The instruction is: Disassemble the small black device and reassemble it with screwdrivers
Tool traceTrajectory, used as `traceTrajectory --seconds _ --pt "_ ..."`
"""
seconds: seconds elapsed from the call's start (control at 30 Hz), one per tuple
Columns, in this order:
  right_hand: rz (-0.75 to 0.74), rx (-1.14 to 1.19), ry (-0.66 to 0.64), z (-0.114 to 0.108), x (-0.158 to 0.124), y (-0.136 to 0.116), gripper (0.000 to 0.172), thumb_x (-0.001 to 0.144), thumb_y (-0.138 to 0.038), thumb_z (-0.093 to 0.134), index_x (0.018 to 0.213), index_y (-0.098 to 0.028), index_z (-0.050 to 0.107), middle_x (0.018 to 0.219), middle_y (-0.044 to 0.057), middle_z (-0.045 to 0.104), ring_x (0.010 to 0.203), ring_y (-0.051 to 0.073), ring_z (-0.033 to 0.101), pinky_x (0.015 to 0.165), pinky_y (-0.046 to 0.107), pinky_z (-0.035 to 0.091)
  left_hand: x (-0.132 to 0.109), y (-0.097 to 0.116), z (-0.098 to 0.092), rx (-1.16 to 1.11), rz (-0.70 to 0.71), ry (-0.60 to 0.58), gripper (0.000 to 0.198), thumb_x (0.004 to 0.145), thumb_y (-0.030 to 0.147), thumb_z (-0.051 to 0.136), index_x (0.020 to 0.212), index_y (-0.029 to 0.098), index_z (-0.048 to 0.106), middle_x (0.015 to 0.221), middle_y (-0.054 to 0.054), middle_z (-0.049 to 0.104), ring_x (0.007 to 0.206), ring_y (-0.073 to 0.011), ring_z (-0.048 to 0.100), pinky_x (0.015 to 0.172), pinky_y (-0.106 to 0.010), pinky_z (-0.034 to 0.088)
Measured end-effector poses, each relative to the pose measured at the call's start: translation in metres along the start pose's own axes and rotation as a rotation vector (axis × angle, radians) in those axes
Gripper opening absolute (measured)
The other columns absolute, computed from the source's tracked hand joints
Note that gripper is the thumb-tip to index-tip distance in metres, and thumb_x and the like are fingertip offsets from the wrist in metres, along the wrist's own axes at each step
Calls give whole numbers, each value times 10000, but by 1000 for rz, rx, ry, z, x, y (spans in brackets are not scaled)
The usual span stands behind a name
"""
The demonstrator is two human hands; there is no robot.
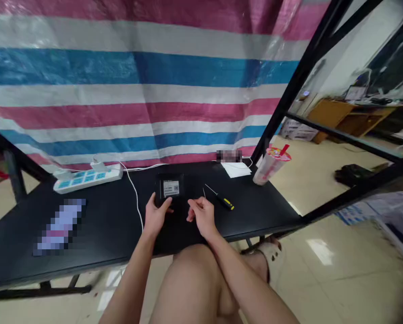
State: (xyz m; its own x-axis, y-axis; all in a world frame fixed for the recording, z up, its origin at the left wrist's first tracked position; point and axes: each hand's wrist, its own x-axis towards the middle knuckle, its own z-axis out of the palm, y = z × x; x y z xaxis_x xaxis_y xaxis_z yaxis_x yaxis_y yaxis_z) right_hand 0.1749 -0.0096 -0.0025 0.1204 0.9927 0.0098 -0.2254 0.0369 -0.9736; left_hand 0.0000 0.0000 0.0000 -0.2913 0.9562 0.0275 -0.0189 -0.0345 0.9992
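A small black box [170, 189] with a white label lies on the black table [113, 225]. My left hand [156, 212] grips its near left corner, thumb along the front edge. My right hand [201, 214] hovers just right of the box with the fingers curled in a pinch; what they hold, if anything, is too small to make out. A screwdriver with a black and yellow handle [221, 199] lies on the table just beyond my right hand, apart from it. A thin metal pin [204, 193] lies beside it.
A white power strip [88, 177] with a white cable [133, 193] sits at the back left. White paper [237, 169] and a plastic drink cup [270, 165] stand at the back right by a black frame post [289, 94]. A striped tarp hangs behind.
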Motion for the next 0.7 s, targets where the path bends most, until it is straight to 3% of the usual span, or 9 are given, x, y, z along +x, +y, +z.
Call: traceTrajectory --seconds 0.13,0.3,0.43,0.5,0.53,0.63,0.7 --pt "-25 -4 -2 -3 -3 2 609 903 -622 664 578 -247 310 425 -103 290 391 58 256 445 250 192 -3 4 3 -31 37 29 837 786 488 867 1461 132 521 1114 -109 727 707 -148 716 584 -263 629" --pt "-61 -35 -12 -5 -2 3 606 794 -400 773 614 -243 216 554 -103 205 527 61 216 510 247 185 -4 4 7 -28 64 39 951 794 484 851 1579 154 428 1237 -144 692 758 -153 707 584 -276 639" --pt "-24 2 -68 -6 -3 1 423 795 -365 762 682 -233 376 557 -111 289 521 65 251 506 243 181 -3 -2 7 73 70 42 956 850 498 807 1647 204 369 1156 -107 703 664 -136 696 578 -288 634" --pt "16 44 -117 -6 -4 -2 245 799 -357 759 855 -221 563 540 -125 327 494 66 247 497 242 158 -3 -3 7 112 69 42 961 881 508 776 1684 246 317 1058 -67 702 636 -145 699 574 -299 630" --pt "37 68 -140 -7 -5 -4 263 805 -352 752 991 -214 627 526 -134 329 479 67 237 495 242 150 -3 -3 6 126 73 33 939 894 514 759 1683 249 326 1004 -48 696 634 -154 704 580 -306 631" --pt "97 173 -210 -10 -7 -11 562 815 -330 728 1350 -191 627 491 -161 267 452 66 185 497 244 156 -7 0 7 198 100 -12 773 926 522 709 1600 226 472 886 -18 691 635 -174 714 614 -319 628" --pt "172 335 -289 -13 -8 -18 667 805 -285 737 1449 -184 591 484 -176 200 445 60 129 495 244 147 -10 4 9 305 124 -21 672 946 516 684 1531 214 548 796 -3 693 621 -179 707 632 -310 603"
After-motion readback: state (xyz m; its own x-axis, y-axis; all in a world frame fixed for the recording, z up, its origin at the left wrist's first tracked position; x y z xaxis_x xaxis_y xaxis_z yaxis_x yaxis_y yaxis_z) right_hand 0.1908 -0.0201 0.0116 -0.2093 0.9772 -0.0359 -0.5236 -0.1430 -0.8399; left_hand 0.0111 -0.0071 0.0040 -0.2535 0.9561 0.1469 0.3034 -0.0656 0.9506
